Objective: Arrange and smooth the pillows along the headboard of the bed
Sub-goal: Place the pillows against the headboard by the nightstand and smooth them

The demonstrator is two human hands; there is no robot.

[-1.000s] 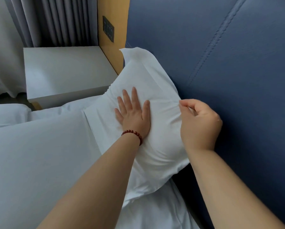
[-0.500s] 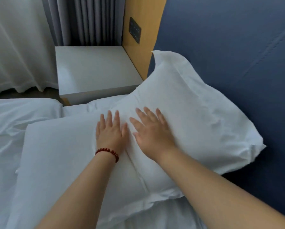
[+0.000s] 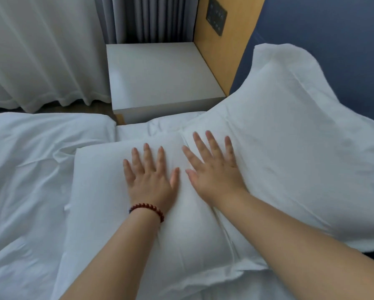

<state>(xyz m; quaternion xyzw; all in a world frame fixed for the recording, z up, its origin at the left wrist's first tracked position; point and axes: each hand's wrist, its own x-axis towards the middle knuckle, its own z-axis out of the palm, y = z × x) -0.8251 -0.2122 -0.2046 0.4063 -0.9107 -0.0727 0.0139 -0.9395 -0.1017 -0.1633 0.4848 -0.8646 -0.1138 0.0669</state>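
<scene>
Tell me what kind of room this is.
Probably a hotel bedroom: a white pillow leans on a padded blue headboard, beside a white bedside table, with a dark switch panel in the wood wall.

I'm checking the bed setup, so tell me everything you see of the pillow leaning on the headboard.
The leaning pillow is white, in a lightly creased, cotton-looking case with a flat flange whose upper corner sticks up. Plump, it tilts back against the padded blue headboard, its lower edge meeting the flat pillow in front. The right hand presses its lower part with straight, spread fingers; the left hand lies on the flat pillow.
</scene>
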